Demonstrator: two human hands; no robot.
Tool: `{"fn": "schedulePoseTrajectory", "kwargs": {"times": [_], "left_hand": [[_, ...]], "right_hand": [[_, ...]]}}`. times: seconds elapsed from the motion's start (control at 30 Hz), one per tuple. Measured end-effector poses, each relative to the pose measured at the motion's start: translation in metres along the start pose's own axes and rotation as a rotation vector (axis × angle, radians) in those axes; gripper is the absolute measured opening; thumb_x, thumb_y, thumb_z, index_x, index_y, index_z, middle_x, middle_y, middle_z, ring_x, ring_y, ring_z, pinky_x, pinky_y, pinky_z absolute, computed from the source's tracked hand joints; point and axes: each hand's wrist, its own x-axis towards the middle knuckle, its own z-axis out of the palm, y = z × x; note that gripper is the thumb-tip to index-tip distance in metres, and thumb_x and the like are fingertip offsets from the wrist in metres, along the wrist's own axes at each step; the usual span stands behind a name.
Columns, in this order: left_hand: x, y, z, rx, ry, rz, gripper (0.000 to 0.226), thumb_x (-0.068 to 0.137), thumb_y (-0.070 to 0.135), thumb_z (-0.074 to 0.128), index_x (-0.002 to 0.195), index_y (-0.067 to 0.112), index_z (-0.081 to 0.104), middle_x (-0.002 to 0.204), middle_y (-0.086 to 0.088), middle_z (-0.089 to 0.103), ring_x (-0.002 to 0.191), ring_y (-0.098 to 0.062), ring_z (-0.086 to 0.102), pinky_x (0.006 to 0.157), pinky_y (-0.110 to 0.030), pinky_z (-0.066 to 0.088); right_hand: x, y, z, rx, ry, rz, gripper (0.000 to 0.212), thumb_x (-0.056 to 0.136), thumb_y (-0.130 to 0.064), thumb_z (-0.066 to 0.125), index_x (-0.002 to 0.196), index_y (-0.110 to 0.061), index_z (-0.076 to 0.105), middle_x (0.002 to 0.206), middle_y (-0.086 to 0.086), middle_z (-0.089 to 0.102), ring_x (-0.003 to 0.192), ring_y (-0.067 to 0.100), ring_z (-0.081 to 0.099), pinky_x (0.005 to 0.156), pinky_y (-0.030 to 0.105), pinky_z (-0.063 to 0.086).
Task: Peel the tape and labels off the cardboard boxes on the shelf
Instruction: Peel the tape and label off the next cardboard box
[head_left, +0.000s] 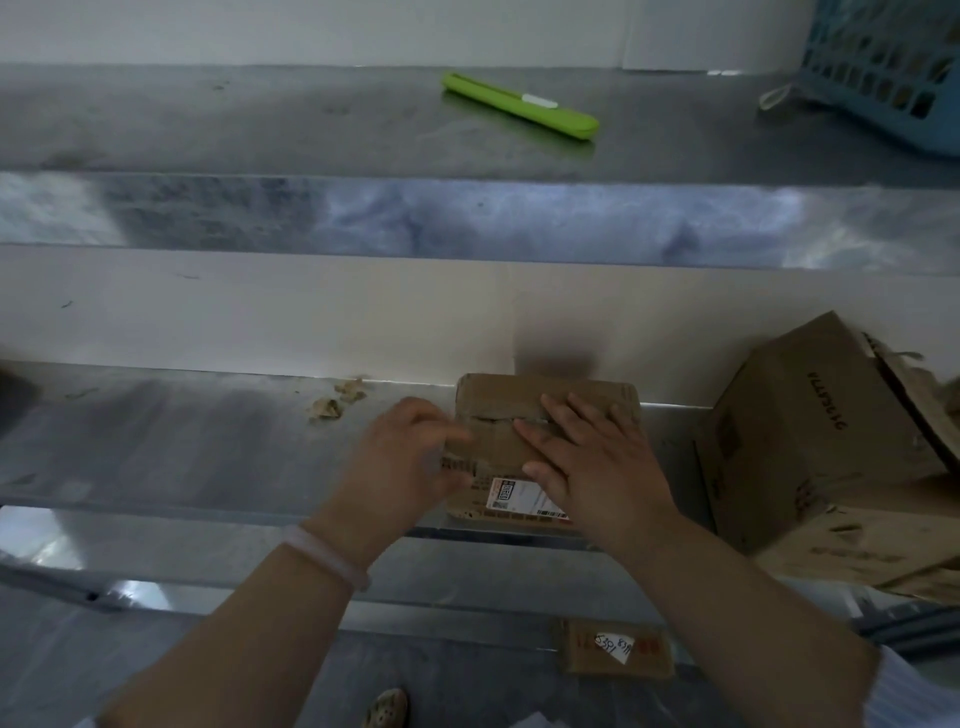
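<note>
A small brown cardboard box (498, 405) lies flat on the middle steel shelf (208, 441), with a white printed label (511, 493) near its front edge. My right hand (592, 467) presses flat on the box top, fingers straight. At the box's left edge, my left hand (405, 457) has its fingers curled against the side; the blur hides whether it pinches tape.
A larger torn cardboard box (810, 447) stands on the shelf to the right. Torn scraps (337, 400) lie at the shelf's back. On the upper shelf sit a green cutter (519, 106) and a blue basket (883, 67). Below lies another small box (618, 649).
</note>
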Motion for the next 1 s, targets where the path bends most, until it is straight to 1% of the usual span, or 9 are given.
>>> {"fn": "schedulePoseTrajectory", "kwargs": {"times": [0.07,0.2,0.37,0.5,0.57,0.7,0.8,0.93,1.0], "left_hand": [[0.000,-0.004,0.004,0.132,0.055,0.201,0.023,0.066,0.024,0.084,0.088,0.023,0.076,0.095,0.005,0.063,0.088,-0.017,0.059,0.080,-0.032,0.051],[0.006,0.002,0.003,0.152,0.090,0.279,0.007,0.070,0.023,0.077,0.077,0.020,0.077,0.083,0.005,0.071,0.080,-0.011,0.060,0.076,-0.029,0.049],[0.014,0.004,-0.012,-0.048,-0.054,-0.148,0.003,0.082,0.030,0.074,0.080,0.032,0.074,0.079,0.021,0.067,0.077,0.005,0.061,0.068,-0.008,0.044],[0.022,0.004,-0.012,-0.404,0.076,-0.395,0.006,0.086,0.020,0.069,0.081,0.018,0.068,0.077,0.005,0.072,0.072,-0.007,0.069,0.064,-0.025,0.057],[0.026,0.007,-0.013,-0.521,0.139,-0.498,0.008,0.090,0.014,0.065,0.082,0.014,0.064,0.078,-0.001,0.070,0.072,-0.013,0.070,0.058,-0.027,0.058],[0.039,0.010,-0.014,-0.649,0.250,-0.541,0.008,0.090,0.009,0.063,0.083,0.011,0.064,0.082,-0.010,0.070,0.076,-0.022,0.069,0.067,-0.035,0.060],[0.043,0.014,-0.008,-0.893,0.276,-0.600,0.007,0.090,0.006,0.062,0.086,0.010,0.065,0.081,-0.013,0.070,0.079,-0.025,0.068,0.075,-0.037,0.058],[0.036,0.020,-0.008,-1.253,0.234,-0.685,0.009,0.093,0.004,0.057,0.090,0.006,0.065,0.080,-0.010,0.068,0.079,-0.020,0.066,0.076,-0.034,0.058],[0.032,0.018,-0.013,-1.236,0.173,-0.656,0.011,0.092,0.005,0.057,0.092,0.006,0.068,0.087,-0.008,0.070,0.089,-0.021,0.066,0.086,-0.037,0.055]], "right_hand": [[0.000,0.001,0.002,0.005,-0.011,-0.001,0.067,0.089,-0.063,0.004,0.145,-0.044,0.034,0.158,-0.006,0.027,0.146,0.023,0.024,0.118,0.049,0.013],[0.001,0.000,0.000,0.016,0.000,-0.003,0.067,0.088,-0.063,0.003,0.145,-0.045,0.034,0.158,-0.006,0.026,0.146,0.023,0.024,0.118,0.049,0.013],[0.001,0.000,-0.001,0.036,-0.004,-0.006,0.071,0.085,-0.064,-0.001,0.146,-0.046,0.031,0.160,-0.008,0.022,0.147,0.021,0.019,0.119,0.049,0.010],[0.000,0.001,0.001,0.029,0.000,-0.007,0.066,0.089,-0.063,0.003,0.145,-0.046,0.033,0.158,-0.008,0.026,0.146,0.022,0.023,0.119,0.050,0.013],[-0.001,0.002,0.002,0.016,0.007,-0.013,0.065,0.090,-0.063,0.003,0.145,-0.046,0.032,0.158,-0.008,0.026,0.146,0.022,0.023,0.119,0.050,0.013],[-0.001,0.002,0.003,-0.005,0.023,-0.011,0.058,0.094,-0.061,0.012,0.142,-0.045,0.039,0.154,-0.006,0.036,0.142,0.024,0.033,0.115,0.052,0.022],[0.001,0.003,0.004,-0.015,0.043,-0.002,0.053,0.095,-0.059,0.019,0.138,-0.044,0.047,0.149,-0.005,0.045,0.137,0.025,0.043,0.111,0.053,0.030],[0.000,0.003,0.005,-0.011,0.065,-0.001,0.051,0.095,-0.058,0.022,0.135,-0.043,0.050,0.146,-0.004,0.048,0.133,0.025,0.047,0.109,0.053,0.034],[0.000,0.003,0.006,-0.010,0.065,-0.005,0.051,0.096,-0.058,0.021,0.136,-0.043,0.049,0.147,-0.004,0.047,0.134,0.026,0.046,0.110,0.053,0.033]]}}
